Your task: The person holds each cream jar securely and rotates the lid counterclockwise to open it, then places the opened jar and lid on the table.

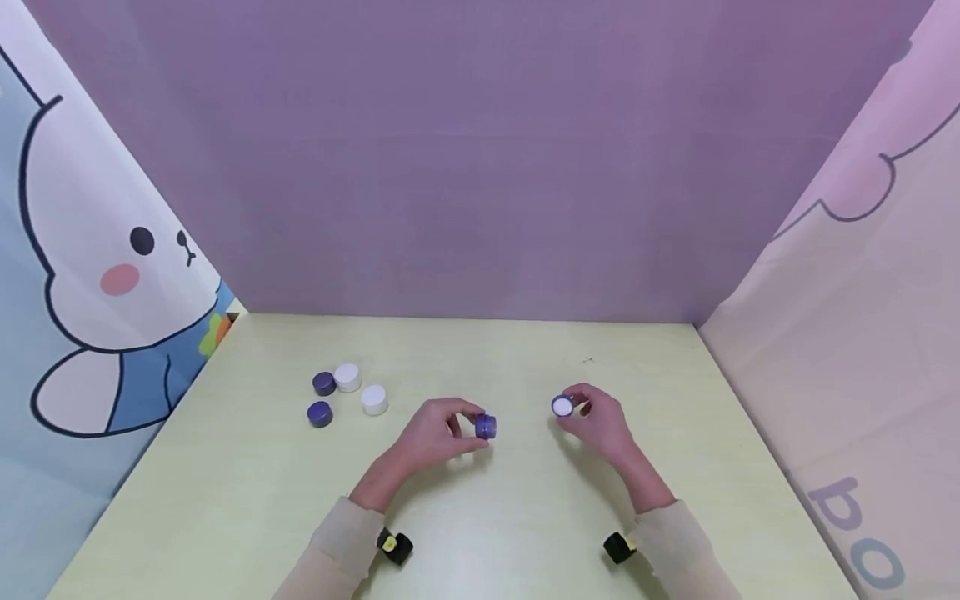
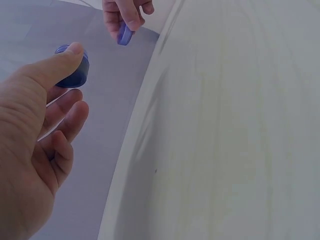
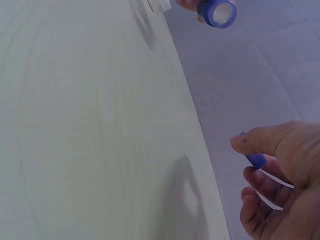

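Note:
My left hand point(image 1: 437, 435) pinches a small blue-purple jar point(image 1: 486, 427) between thumb and fingers, tipped on its side above the table. The right wrist view shows the jar's open mouth point(image 3: 222, 14), pale inside. Across from it, my right hand point(image 1: 602, 425) pinches a round blue-purple lid point(image 1: 562, 406) whose white inner face is turned toward the head camera. In the left wrist view the lid point(image 2: 125, 34) is seen edge-on. A wide gap separates jar and lid.
At the left of the pale table point(image 1: 517, 533) stand two small round purple containers point(image 1: 324, 383) and two white ones point(image 1: 348, 377), grouped together. A purple cloth wall point(image 1: 480, 167) closes off the back, with printed cloths along both sides.

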A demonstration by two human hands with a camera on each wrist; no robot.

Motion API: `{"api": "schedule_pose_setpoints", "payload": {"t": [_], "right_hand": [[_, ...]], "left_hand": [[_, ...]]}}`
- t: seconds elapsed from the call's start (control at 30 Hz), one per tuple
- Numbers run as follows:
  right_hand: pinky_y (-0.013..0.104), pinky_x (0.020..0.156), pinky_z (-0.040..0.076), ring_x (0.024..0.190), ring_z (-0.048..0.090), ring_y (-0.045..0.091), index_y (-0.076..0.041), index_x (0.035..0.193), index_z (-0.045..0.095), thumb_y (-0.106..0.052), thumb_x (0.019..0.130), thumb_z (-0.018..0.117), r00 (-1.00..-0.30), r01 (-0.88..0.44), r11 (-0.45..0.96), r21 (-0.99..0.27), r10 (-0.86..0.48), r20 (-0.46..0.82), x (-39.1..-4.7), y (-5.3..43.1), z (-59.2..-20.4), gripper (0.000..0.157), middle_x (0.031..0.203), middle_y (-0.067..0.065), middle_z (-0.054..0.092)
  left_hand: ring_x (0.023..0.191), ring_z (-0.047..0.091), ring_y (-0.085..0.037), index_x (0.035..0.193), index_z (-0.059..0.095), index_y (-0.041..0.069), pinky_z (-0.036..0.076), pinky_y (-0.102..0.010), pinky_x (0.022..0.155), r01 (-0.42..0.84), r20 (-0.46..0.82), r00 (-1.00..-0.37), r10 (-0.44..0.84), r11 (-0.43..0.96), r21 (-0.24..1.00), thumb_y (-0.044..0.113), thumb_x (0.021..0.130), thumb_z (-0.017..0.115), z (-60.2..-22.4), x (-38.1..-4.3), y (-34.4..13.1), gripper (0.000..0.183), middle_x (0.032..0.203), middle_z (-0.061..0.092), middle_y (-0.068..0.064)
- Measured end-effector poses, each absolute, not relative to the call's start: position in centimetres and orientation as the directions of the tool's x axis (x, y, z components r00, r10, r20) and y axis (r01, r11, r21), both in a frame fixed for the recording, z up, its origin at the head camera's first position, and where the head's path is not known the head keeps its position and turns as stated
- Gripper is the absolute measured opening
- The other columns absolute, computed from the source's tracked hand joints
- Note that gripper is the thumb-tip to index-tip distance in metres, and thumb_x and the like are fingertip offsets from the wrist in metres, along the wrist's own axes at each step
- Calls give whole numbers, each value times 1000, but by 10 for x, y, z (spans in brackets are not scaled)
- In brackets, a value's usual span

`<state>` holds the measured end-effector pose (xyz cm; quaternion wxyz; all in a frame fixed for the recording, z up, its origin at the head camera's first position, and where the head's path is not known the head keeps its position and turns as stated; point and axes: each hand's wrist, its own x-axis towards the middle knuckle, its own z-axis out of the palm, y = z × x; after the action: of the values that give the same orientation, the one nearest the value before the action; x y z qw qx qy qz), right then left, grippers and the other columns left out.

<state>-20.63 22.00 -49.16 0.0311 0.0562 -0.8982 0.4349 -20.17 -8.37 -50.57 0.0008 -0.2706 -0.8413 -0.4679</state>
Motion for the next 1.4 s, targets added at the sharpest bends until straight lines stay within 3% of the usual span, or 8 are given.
{"api": "schedule_pose_setpoints", "payload": {"t": [0.2,0.33,0.5,0.83,1.1,1.4], "right_hand": [[34,71,45,87,53,26,-5,111,67,-10,77,82,-994,-100,666,-739,-39,99,-214,233,-493,38,96,10,61],[33,64,41,75,48,23,-4,111,67,-13,76,82,-995,-70,705,-706,1,101,-221,241,-493,39,86,10,53],[31,56,43,62,49,19,-3,113,64,-11,78,80,-997,-16,690,-724,45,65,-227,254,-494,39,84,9,56],[32,60,45,72,55,21,-3,116,63,-17,82,78,-999,7,700,-714,37,27,-237,275,-493,40,87,10,62],[32,57,41,66,50,20,-1,116,62,-24,82,78,-998,51,760,-647,52,-18,-252,292,-499,44,81,8,57],[32,59,43,70,52,21,2,115,61,-24,82,78,-995,97,772,-629,71,-66,-262,303,-499,46,86,10,57]], "left_hand": [[56,60,-7,109,72,17,51,-27,49,444,241,-857,455,416,794,30,74,86,-504,-201,-84,40,92,67,8],[54,60,-8,110,71,17,51,-27,47,440,235,-857,459,413,798,30,75,86,-503,-201,-84,40,91,68,8],[54,60,-8,111,71,18,50,-28,46,442,235,-855,462,413,796,30,75,85,-502,-201,-85,40,90,68,8],[56,60,-8,111,71,19,50,-28,46,437,221,-857,465,428,791,27,75,85,-501,-201,-86,40,90,68,9],[56,59,-8,111,71,19,49,-27,46,428,210,-860,466,433,793,26,75,86,-504,-201,-86,40,91,67,7],[58,60,-8,113,70,18,50,-28,46,407,184,-866,465,441,800,27,76,85,-502,-203,-88,40,92,67,8]]}}
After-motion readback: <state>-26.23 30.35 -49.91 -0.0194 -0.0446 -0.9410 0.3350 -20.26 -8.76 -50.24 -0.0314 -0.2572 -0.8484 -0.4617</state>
